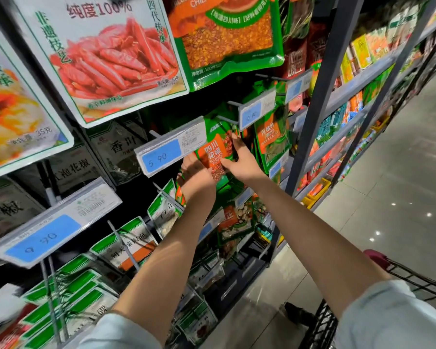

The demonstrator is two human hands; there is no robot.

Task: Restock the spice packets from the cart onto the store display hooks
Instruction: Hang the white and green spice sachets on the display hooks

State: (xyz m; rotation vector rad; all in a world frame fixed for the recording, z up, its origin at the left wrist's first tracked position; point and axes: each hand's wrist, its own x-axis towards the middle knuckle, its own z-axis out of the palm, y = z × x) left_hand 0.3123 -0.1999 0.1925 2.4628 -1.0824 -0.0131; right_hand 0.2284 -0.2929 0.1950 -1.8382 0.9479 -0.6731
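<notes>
A green and orange Sichuan pepper packet (217,149) hangs at the display hook behind the 5.90 price tag (171,147). My right hand (242,157) pinches the packet's right edge, thumb on its front. My left hand (196,177) is under the packet's lower left, palm up, its fingers curled against the lower part. The hook's tip is hidden behind the tag and the packet. At the lower right is the cart (398,285), a dark wire basket with a red handle; its contents are out of sight.
Large chili packets (116,59) hang overhead at the left. Bay leaf packets (269,137) hang to the right under the 10.90 tag (254,112). White and green packets (126,245) fill lower hooks. A grey shelf upright (315,117) borders the section; a tiled aisle (393,197) lies right.
</notes>
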